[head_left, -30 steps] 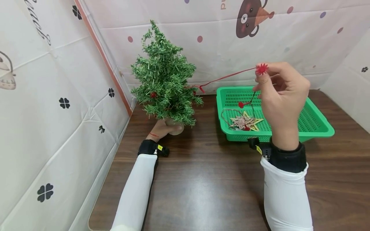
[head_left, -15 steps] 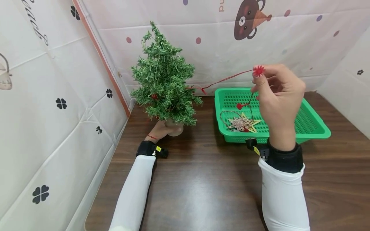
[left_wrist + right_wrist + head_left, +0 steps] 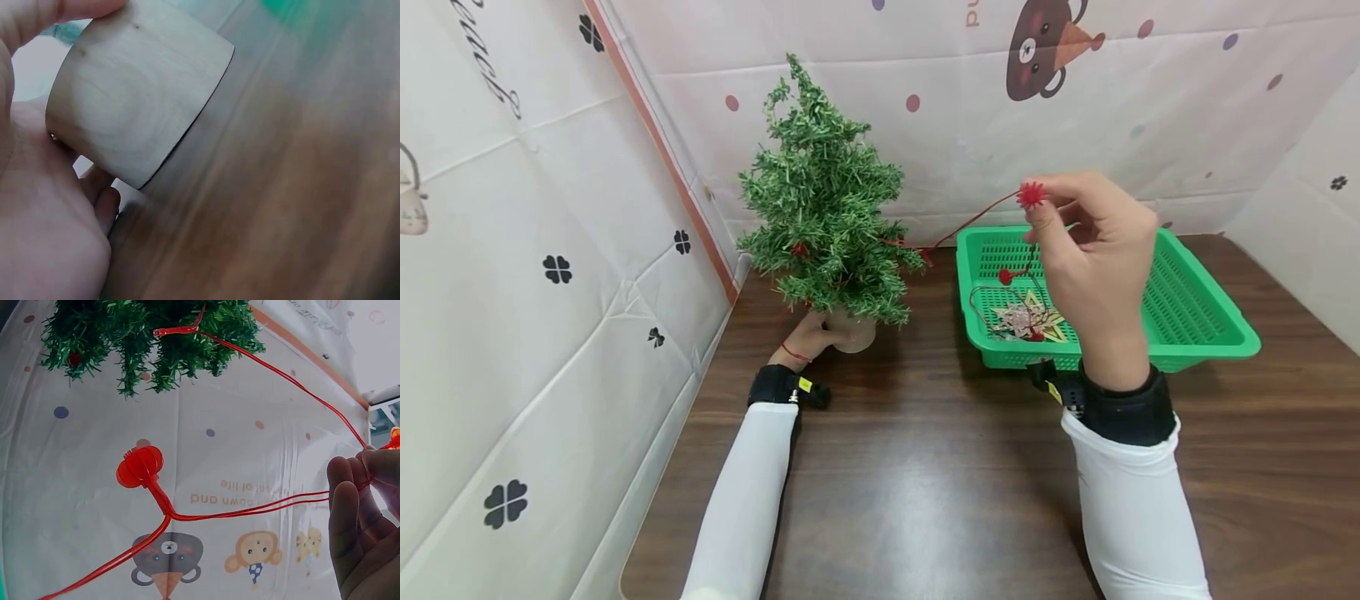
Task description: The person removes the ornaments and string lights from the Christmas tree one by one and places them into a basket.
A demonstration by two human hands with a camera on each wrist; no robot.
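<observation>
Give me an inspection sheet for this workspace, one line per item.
Surface: dark wood table, bare at the front.
Job's things: small green tree in a wooden pot; red light string running from the tree to the right hand, with a lantern bulb hanging on it.
Clutter: green basket holding a star ornament and more wire.
Hands: left hand grips the pot; right hand pinches the string, raised over the basket.
Cables: nothing seen apart from the string.
Surroundings: printed sheets at the left and back.
</observation>
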